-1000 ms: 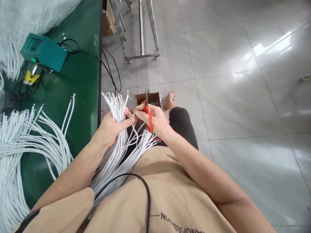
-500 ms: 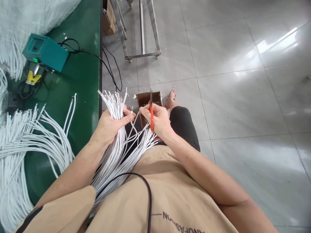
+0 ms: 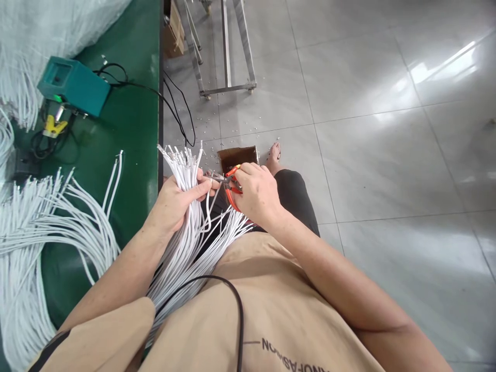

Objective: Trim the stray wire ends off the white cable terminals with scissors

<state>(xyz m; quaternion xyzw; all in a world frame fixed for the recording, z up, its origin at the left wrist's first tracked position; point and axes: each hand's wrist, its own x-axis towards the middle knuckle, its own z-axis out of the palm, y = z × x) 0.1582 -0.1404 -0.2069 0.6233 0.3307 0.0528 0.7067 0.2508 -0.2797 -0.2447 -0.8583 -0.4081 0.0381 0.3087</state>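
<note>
My left hand [image 3: 172,201] is closed around a thick bundle of white cables [image 3: 186,173], their cut ends sticking up above the fingers. Between its thumb and fingertips it pinches a cable end. My right hand [image 3: 258,191] grips red-handled pliers [image 3: 233,199]. The jaws point left and reach the cable end at my left fingertips; whether they have closed on it I cannot make out. More loose white cables [image 3: 228,227] lie across my lap, below the pliers.
An open cardboard box [image 3: 238,155] stands on the floor between my feet, with small white scraps around it. On the green table [image 3: 135,119] at left are a teal device [image 3: 75,85], a yellow clip [image 3: 54,126] and piles of white cables [image 3: 23,222]. A metal frame [image 3: 228,88] stands ahead.
The pliers have swung from pointing forward to pointing left, and their jaws have come to my left fingertips. My right fingers have moved off the cable onto the handles.
</note>
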